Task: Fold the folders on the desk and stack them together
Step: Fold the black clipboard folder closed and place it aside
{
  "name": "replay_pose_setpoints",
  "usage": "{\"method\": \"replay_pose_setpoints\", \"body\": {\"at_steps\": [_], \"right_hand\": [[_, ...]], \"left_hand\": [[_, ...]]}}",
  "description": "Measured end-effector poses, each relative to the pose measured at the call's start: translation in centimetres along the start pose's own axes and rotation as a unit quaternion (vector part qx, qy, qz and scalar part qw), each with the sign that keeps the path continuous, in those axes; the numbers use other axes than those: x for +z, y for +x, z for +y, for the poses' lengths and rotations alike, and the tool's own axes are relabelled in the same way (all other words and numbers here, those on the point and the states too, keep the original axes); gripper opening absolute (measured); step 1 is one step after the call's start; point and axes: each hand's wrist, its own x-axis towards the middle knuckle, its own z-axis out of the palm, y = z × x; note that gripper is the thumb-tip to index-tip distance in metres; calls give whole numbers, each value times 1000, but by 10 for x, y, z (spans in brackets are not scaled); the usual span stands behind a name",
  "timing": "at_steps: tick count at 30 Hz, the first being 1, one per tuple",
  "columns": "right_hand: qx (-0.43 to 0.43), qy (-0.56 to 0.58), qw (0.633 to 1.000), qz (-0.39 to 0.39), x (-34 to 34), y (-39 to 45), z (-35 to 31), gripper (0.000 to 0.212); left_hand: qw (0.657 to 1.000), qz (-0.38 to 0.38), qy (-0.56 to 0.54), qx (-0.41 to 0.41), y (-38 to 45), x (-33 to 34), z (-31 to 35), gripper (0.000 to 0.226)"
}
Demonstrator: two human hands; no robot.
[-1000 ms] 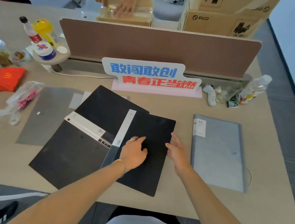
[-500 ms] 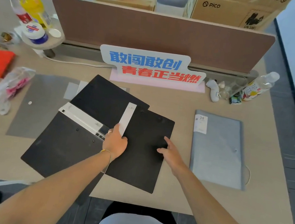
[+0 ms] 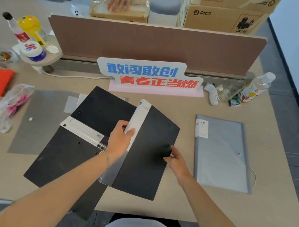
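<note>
The left hand (image 3: 120, 140) grips the white spine strip (image 3: 138, 117) of the upper black folder (image 3: 147, 156) at frame centre, thumb and fingers closed around the strip's lower end. The right hand (image 3: 177, 160) is open, fingertips pressing flat on the folder's right edge. This folder lies tilted, its left part overlapping a second black folder (image 3: 66, 152) that lies open across the lower left of centre. The second folder's near corner appears to overhang the front edge of the worktop (image 3: 171, 205), though the forearm hides part of it. A grey folder (image 3: 220, 153) lies closed at centre right, well apart from the black pair, with a bare strip of worktop between them. A translucent grey sheet (image 3: 41, 119) lies at centre left, partly under the open folder. A slogan sign (image 3: 149, 74) stands behind, against the divider panel (image 3: 152, 44).
</note>
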Motion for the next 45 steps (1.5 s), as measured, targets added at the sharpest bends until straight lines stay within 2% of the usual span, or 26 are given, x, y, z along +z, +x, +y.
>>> {"method": "replay_pose_setpoints", "body": {"at_steps": [7,12,17,19,24,28,32,36,45], "right_hand": [[0,132,987,86,-22,-5,-8,39],[-12,164,965,204,-61,-10,-15,45],[-45,165,944,282,-114,-15,-21,50],[-55,158,940,296,-137,-17,-21,50],[-54,120,936,327,-194,-12,-7,48],[-45,79,937,338,-229,2,7,50],[-44,52,935,348,-250,21,20,40],[-22,24,941,336,-259,40,28,54],[-18,-21,932,362,-259,52,38,54]], "left_hand": [[996,-4,-66,68,-17,15,40,36],[992,-14,-110,62,-13,47,71,39],[990,-50,-127,44,-16,101,88,34],[987,-78,-135,28,-18,124,90,31],[983,-150,-103,-13,-14,178,94,41],[987,-152,-57,1,-11,217,96,41],[986,-166,-14,8,-13,245,97,49],[989,-143,36,-1,-18,267,92,68],[987,-150,50,-13,-20,284,85,65]]}}
